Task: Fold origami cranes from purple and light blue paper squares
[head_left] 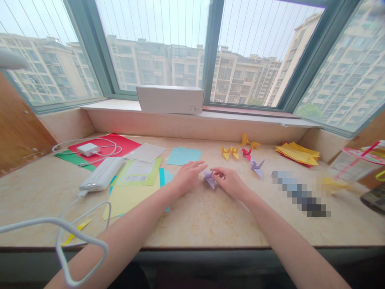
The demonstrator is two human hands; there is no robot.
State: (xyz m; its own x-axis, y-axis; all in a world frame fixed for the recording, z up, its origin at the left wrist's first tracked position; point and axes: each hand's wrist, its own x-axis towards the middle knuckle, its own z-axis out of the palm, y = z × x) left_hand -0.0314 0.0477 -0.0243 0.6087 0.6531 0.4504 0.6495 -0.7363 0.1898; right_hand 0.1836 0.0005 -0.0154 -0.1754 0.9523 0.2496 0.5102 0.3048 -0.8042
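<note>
A small purple paper crane [209, 179] rests on the marble-look ledge between my hands. My right hand [230, 181] pinches its right side between thumb and fingers. Just left of the crane, my left hand [190, 176] has its fingers stretched out over the ledge, holding nothing; whether a fingertip touches the crane I cannot tell. Light blue paper [184, 156] lies just behind my left hand. Beyond my right hand stand another purple crane [257, 167], a red one [247, 154] and several orange-yellow ones [234, 152].
Left are a white power bank [102, 173] with looping cables, a white charger [88, 149], red paper [126, 143] and yellow sheets [132, 198]. Right are yellow papers [297, 153], a blurred-out object [299, 194] and a clear cup [350, 164]. A white box [170, 99] stands by the window.
</note>
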